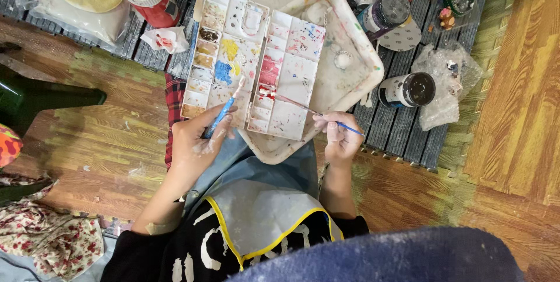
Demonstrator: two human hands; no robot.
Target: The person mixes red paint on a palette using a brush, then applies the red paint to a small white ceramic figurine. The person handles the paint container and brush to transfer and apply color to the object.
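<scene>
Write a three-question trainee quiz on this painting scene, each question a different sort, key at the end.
1. True or false: the right hand dips its thin brush into red paint on the palette.
2. What does the left hand hold? A) a sponge B) a blue-handled brush C) a jar
3. Fill in: the open dark jar stands to the palette's ____.

Key: 1 true; 2 B; 3 right

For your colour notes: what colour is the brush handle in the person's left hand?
Light blue, clearest in the head view: the paintbrush in the left hand.
</scene>
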